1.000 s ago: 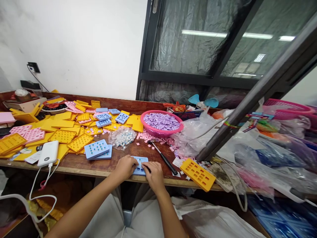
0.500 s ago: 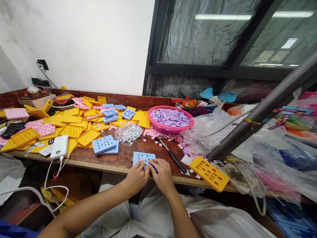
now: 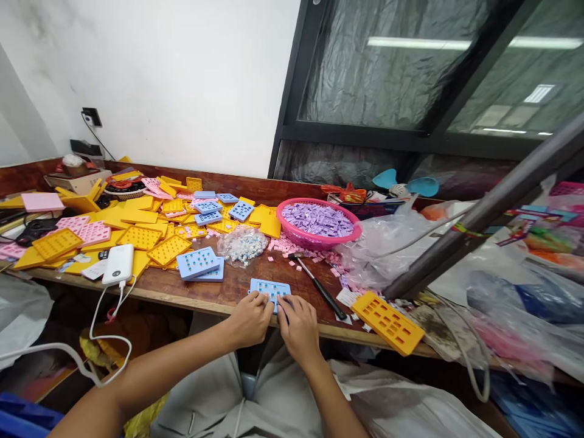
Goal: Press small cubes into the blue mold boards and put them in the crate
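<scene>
A light-blue plastic board (image 3: 279,288) with rows of small teal and white pieces lies at the table's near edge. My left hand (image 3: 250,319) is closed over the board's near left part, fingertips bent together; whatever they hold is hidden. Around the board's near right corner curls my right hand (image 3: 299,323), its fingertips on the top and edge. To the left, two similar blue boards (image 3: 198,263) overlap. Behind them, a clear plastic bag (image 3: 241,245) holds small white and blue pieces. A black-handled hammer (image 3: 320,287) rests right of my hands.
A pink basket (image 3: 358,228) of purple pieces stands behind, with loose pink pieces (image 3: 296,248) around it. Yellow boards (image 3: 139,237) and a white power bank (image 3: 117,265) crowd the left. A yellow slotted board (image 3: 387,322) overhangs the right edge, near a slanting dark pole (image 3: 460,237).
My left hand has moved slightly left across the board, and its fingers are more bunched. My right hand remains at the right corner. The whole view has shifted a little.
</scene>
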A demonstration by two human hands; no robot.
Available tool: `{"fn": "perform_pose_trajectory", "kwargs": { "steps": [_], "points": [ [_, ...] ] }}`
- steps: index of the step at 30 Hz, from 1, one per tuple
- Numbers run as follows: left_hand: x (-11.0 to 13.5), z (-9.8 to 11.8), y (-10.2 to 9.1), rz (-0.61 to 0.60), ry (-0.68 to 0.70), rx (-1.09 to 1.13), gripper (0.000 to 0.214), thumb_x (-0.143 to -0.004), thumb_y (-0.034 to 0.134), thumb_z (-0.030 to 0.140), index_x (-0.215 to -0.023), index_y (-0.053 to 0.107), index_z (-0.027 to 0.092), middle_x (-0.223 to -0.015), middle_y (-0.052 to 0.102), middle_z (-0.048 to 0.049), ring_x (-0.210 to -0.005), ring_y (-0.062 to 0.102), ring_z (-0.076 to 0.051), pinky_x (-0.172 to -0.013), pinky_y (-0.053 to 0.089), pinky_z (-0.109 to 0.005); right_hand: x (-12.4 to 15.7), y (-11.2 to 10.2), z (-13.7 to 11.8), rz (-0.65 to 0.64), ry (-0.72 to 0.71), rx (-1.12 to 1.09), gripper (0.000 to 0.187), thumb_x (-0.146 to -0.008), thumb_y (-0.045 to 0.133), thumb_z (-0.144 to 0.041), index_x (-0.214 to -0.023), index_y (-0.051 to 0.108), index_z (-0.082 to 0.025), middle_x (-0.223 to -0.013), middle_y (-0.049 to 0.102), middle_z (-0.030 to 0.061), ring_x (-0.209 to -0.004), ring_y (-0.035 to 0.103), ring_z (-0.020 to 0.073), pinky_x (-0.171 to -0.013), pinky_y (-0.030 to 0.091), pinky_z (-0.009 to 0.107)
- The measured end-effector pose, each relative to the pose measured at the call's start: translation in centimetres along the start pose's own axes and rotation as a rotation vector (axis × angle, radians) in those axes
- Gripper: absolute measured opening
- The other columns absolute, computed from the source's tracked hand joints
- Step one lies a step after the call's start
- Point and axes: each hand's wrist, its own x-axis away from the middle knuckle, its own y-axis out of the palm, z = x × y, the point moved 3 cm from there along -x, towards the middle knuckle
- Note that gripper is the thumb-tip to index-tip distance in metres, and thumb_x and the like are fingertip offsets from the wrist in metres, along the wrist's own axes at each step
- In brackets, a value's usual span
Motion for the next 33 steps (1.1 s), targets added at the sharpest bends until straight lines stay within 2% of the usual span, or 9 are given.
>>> {"fn": "perform_pose_trajectory", "kwargs": {
  "steps": [3, 6, 10, 13, 17, 21, 24, 28, 33],
  "points": [
    [-1.1, -1.6, -1.4, -0.029, -0.072, 0.074, 0.025, -0.092, 0.050, 0.023, -0.109, 0.063, 0.012, -0.098, 0.067, -0.0135, -0.097, 0.056, -0.028, -0.095, 0.043, -0.044, 0.5, 0.2, -0.4, -0.002, -0.016, 0.015, 0.032, -0.103, 0.044, -0.024, -0.126, 0.067, -0.022, -0.123, 0.067, 0.0102, -0.120, 0.054, 0.0271, -0.103, 0.036, 0.045],
    [-2.5, -5.5, -2.0, -0.062, -0.268, 0.139, 0.020, -0.096, 0.048, 0.026, -0.102, 0.065, 0.017, -0.100, 0.068, -0.0106, -0.102, 0.056, -0.026, -0.095, 0.044, -0.040, 0.5, 0.0, -0.3, -0.002, -0.019, -0.007, 0.031, -0.103, 0.045, -0.024, -0.125, 0.068, -0.021, -0.122, 0.067, 0.0101, -0.119, 0.054, 0.0266, -0.102, 0.037, 0.043],
    [-3.0, -11.9, -0.8, -0.096, -0.554, 0.084, 0.027, -0.095, 0.043, 0.009, -0.104, 0.068, 0.011, -0.110, 0.066, -0.0172, -0.109, 0.057, -0.028, -0.094, 0.047, -0.039, -1.0, -0.5, 0.4, 0.001, 0.053, -0.077, 0.028, -0.103, 0.047, -0.031, -0.109, 0.074, -0.023, -0.109, 0.070, 0.0078, -0.107, 0.058, 0.0249, -0.092, 0.040, 0.039],
    [-2.9, -14.7, 0.8, -0.127, -0.664, 0.060, 0.032, -0.092, 0.040, 0.001, -0.106, 0.068, 0.008, -0.113, 0.066, -0.0202, -0.111, 0.058, -0.030, -0.090, 0.049, -0.039, -3.6, -0.6, 0.8, -0.026, 0.113, -0.110, 0.031, -0.101, 0.051, -0.034, -0.082, 0.073, -0.022, -0.091, 0.071, 0.0058, -0.090, 0.061, 0.0227, -0.085, 0.039, 0.037],
    [-3.0, -15.3, 2.0, -0.145, -0.739, 0.060, 0.034, -0.094, 0.038, 0.001, -0.108, 0.068, 0.007, -0.113, 0.065, -0.0218, -0.112, 0.059, -0.031, -0.090, 0.050, -0.040, -8.8, 0.8, 0.3, -0.135, 0.112, -0.230, 0.025, -0.099, 0.055, -0.032, -0.088, 0.074, -0.021, -0.094, 0.074, 0.0057, -0.091, 0.065, 0.0210, -0.084, 0.042, 0.032],
    [-3.2, -14.9, 2.5, -0.151, -0.733, 0.086, 0.031, -0.095, 0.039, 0.005, -0.111, 0.066, 0.008, -0.116, 0.063, -0.0207, -0.110, 0.060, -0.030, -0.089, 0.051, -0.039, -14.3, 4.4, -0.7, -0.315, 0.097, -0.266, 0.018, -0.095, 0.061, -0.031, -0.105, 0.075, -0.025, -0.105, 0.076, 0.0043, -0.094, 0.068, 0.0205, -0.080, 0.046, 0.027],
    [-3.0, -14.8, 2.7, -0.157, -0.696, 0.122, 0.026, -0.096, 0.044, 0.011, -0.111, 0.065, 0.011, -0.116, 0.063, -0.0176, -0.109, 0.061, -0.028, -0.089, 0.051, -0.037, -17.3, 7.4, -0.8, -0.395, 0.156, -0.232, 0.015, -0.092, 0.064, -0.029, -0.098, 0.077, -0.023, -0.099, 0.078, 0.0067, -0.091, 0.070, 0.0225, -0.077, 0.045, 0.028],
    [-2.5, -14.7, 2.8, -0.144, -0.664, 0.165, 0.023, -0.096, 0.047, 0.016, -0.111, 0.064, 0.013, -0.114, 0.063, -0.0151, -0.110, 0.060, -0.026, -0.092, 0.049, -0.036, -18.6, 9.6, -0.5, -0.472, 0.217, -0.193, 0.003, -0.080, 0.076, -0.025, -0.081, 0.077, -0.022, -0.089, 0.078, 0.0078, -0.085, 0.070, 0.0240, -0.073, 0.044, 0.028],
    [-2.6, -14.3, 3.1, -0.128, -0.651, 0.239, 0.026, -0.100, 0.043, 0.021, -0.107, 0.067, 0.016, -0.110, 0.064, -0.0121, -0.107, 0.061, -0.024, -0.092, 0.048, -0.034, -17.4, 9.3, 0.3, -0.488, 0.187, -0.213, 0.008, -0.075, 0.080, -0.021, -0.082, 0.077, -0.022, -0.087, 0.077, 0.0056, -0.083, 0.070, 0.0217, -0.070, 0.043, 0.026]
  ]
}}
